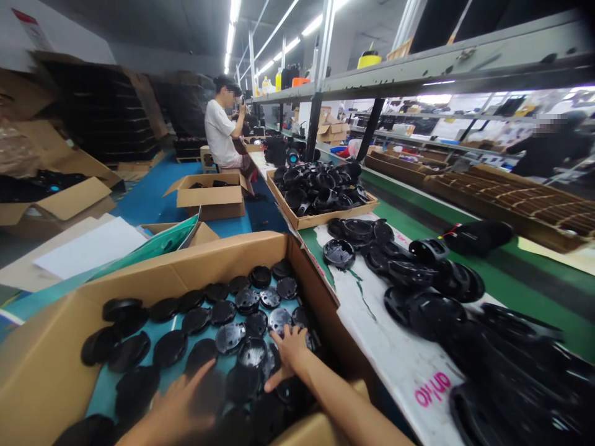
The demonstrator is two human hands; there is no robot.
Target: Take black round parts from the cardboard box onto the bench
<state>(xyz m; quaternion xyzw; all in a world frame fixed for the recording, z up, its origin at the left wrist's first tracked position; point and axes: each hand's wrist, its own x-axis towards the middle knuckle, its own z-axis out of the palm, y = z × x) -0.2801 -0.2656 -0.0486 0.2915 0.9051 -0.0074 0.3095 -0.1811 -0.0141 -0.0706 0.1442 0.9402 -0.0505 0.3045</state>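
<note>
My left hand (179, 399) reaches low into a large cardboard box (139, 269), blurred, with a finger stretched out over round black plastic parts (170, 348). Its other fingers are partly lost in the blur, and I see no firm hold on a part. My right hand (292, 353) is spread over more of these discs, thumb apart from the fingers. Its fingertips are at a shiny round part (279, 320); whether they touch it is unclear. The discs lie in loose rows on a blue-green sheet (105, 387) in the box.
To the right, a bench (372, 334) holds piled black ring-shaped parts (432, 310) and a shallow carton (304, 221) heaped with black parts. A person (223, 130) sits farther back. An open box (211, 201) stands on the blue floor; a metal shelf (418, 71) runs above.
</note>
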